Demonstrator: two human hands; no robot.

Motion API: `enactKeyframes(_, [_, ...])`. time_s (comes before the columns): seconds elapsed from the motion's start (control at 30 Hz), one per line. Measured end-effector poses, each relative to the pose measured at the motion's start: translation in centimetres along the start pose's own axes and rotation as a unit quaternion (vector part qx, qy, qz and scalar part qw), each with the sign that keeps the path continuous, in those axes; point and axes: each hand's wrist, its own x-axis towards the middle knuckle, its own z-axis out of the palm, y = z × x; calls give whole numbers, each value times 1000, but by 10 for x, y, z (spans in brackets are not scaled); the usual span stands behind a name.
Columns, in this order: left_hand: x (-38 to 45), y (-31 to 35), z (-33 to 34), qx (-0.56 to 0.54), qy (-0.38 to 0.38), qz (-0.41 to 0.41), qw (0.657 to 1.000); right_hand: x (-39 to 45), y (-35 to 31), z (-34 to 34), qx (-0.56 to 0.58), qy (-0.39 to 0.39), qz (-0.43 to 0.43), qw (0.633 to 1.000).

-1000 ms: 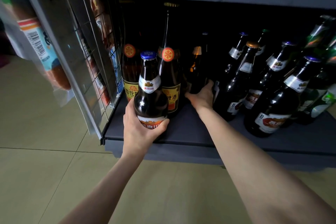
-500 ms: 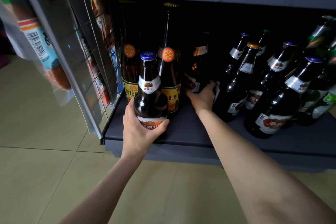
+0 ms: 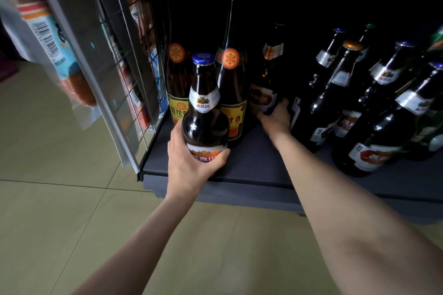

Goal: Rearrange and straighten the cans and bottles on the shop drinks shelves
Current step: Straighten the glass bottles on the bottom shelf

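Down at the bottom shelf [image 3: 251, 163], both hands are busy with beer. The left hand [image 3: 191, 163] is wrapped round the base of a brown bottle [image 3: 205, 112] with a blue cap, thumb on one side and fingers curling across the lower label; the bottle stands upright at the shelf's front edge, near its left end. Just behind it stand two tall bottles [image 3: 231, 93] with yellow labels and round orange neck seals, side by side, the left one partly hidden by the held bottle. The right hand [image 3: 275, 117] reaches deeper in and grips the lower part of a dark bottle [image 3: 266, 84] with a silver neck label, just right of the tall pair; its fingers disappear behind the glass in the shadow, so how far they close round it is hard to make out. Further right a cluster of bottles [image 3: 374, 108] leans at mixed angles, packed close together, most with blue caps, one with a gold cap, a green one at the far edge. A wire mesh panel [image 3: 134, 74] closes off the shelf's left end, with packaged goods [image 3: 55, 50] hanging beyond it over the pale tiled floor [image 3: 60, 211].
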Motion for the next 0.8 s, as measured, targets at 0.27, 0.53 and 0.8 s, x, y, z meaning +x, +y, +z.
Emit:
enactKeyframes(0.27, [-2,2,1,3,5,-2,1000,-10,-13,17,-14,71,27,997])
enactKeyframes(0.53, [-1,3,0,5,10,3,1000,-1,-10,11,-17,51,-1,999])
enactKeyframes(0.8, [-6,13,-3,42,10,-12,999,-32,-8,-4,-22,-13,6,1000])
